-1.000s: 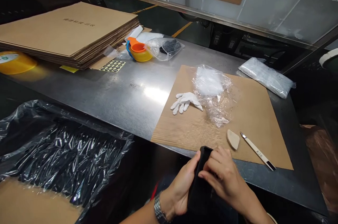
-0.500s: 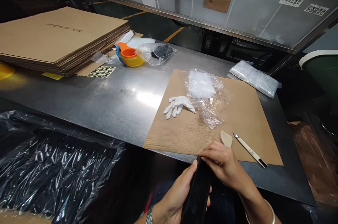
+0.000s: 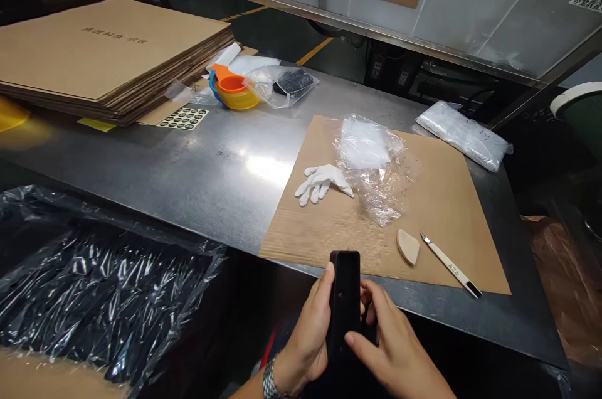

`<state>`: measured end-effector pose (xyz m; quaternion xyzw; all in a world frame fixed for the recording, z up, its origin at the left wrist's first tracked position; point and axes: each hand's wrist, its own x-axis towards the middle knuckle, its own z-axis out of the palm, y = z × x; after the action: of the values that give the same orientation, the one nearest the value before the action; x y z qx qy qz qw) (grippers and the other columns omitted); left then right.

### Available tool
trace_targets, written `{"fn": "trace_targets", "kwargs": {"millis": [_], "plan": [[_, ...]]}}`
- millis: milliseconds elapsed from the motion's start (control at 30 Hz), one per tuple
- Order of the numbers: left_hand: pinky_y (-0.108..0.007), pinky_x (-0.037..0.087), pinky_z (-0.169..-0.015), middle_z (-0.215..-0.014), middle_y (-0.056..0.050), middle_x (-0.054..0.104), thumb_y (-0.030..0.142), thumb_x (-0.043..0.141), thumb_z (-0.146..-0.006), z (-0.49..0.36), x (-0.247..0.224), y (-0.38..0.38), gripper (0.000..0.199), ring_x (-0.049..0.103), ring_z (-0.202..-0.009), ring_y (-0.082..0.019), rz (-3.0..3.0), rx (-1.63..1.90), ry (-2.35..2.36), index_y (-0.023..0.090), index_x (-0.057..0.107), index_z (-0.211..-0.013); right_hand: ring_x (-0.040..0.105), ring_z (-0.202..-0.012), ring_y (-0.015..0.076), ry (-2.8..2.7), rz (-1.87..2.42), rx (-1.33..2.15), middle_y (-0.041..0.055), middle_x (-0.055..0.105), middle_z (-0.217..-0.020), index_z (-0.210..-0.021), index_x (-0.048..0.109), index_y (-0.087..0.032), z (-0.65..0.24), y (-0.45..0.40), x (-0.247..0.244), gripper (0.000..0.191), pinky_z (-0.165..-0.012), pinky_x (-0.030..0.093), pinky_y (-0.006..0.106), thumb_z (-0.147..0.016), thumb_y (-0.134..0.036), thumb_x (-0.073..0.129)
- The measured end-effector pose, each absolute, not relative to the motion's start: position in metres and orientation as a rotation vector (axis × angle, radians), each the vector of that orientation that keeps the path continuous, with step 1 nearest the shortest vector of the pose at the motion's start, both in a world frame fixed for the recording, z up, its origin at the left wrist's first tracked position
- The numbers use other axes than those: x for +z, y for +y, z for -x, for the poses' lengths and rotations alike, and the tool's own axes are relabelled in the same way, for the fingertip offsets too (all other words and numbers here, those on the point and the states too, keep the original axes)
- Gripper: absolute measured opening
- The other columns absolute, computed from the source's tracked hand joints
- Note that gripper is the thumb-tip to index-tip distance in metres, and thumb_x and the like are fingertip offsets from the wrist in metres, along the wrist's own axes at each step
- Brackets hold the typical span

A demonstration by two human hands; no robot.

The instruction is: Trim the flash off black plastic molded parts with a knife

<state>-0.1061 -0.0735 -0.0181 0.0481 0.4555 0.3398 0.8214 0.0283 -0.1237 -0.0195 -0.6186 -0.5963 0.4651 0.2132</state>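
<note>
A long black rectangular plastic part [image 3: 345,292], with raised edges and a recessed face, is held in front of me at the table's near edge. My left hand [image 3: 308,330] wraps its left side, thumb along the edge. On the other side, my right hand [image 3: 392,342] has its thumb at the lower right edge and curled fingers by the right wall. Just beyond lie a beige wedge-shaped pad [image 3: 408,247] and a white-handled craft knife [image 3: 451,265] marked A26. A white glove [image 3: 322,183] rests on the cardboard sheet [image 3: 315,236].
Crumpled clear film [image 3: 379,189] lies on the cardboard. Flat cardboard stacks [image 3: 94,51], nested coloured cups [image 3: 235,91] and a bagged black item [image 3: 291,86] stand at left and back. A plastic-wrapped bundle [image 3: 463,134] sits back right. Shiny black bags [image 3: 94,286] fill the lower left.
The black part has tilted up so its recessed face shows. My right hand has moved from its top end down to its right side. The camera view has shifted slightly.
</note>
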Motion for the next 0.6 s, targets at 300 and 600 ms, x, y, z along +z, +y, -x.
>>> {"fn": "trace_targets", "kwargs": {"millis": [300,600], "plan": [[-0.025,0.049,-0.053,-0.077,-0.005,0.066,0.048,0.049,-0.086,0.105,-0.020,-0.084,0.043,0.061,-0.058,-0.014,-0.182,0.633,0.922,0.018,0.053,-0.115,0.051,-0.055,0.0095,-1.423,1.723,1.356,-0.0038,0.055,-0.065,-0.093,0.057,-0.018,-0.036,-0.094,-0.016,0.015,-0.051,0.039,0.021,-0.082,-0.027,0.053],[-0.020,0.043,-0.041,-0.058,-0.006,0.061,0.058,0.036,-0.086,0.109,-0.019,-0.083,0.054,0.055,-0.042,-0.011,-0.116,0.364,0.929,0.010,0.061,-0.083,0.047,-0.041,0.0074,-1.508,1.753,1.353,0.0001,0.059,-0.054,-0.063,0.057,-0.015,-0.061,-0.078,-0.012,0.043,-0.043,0.035,0.020,-0.091,-0.043,0.040]]}}
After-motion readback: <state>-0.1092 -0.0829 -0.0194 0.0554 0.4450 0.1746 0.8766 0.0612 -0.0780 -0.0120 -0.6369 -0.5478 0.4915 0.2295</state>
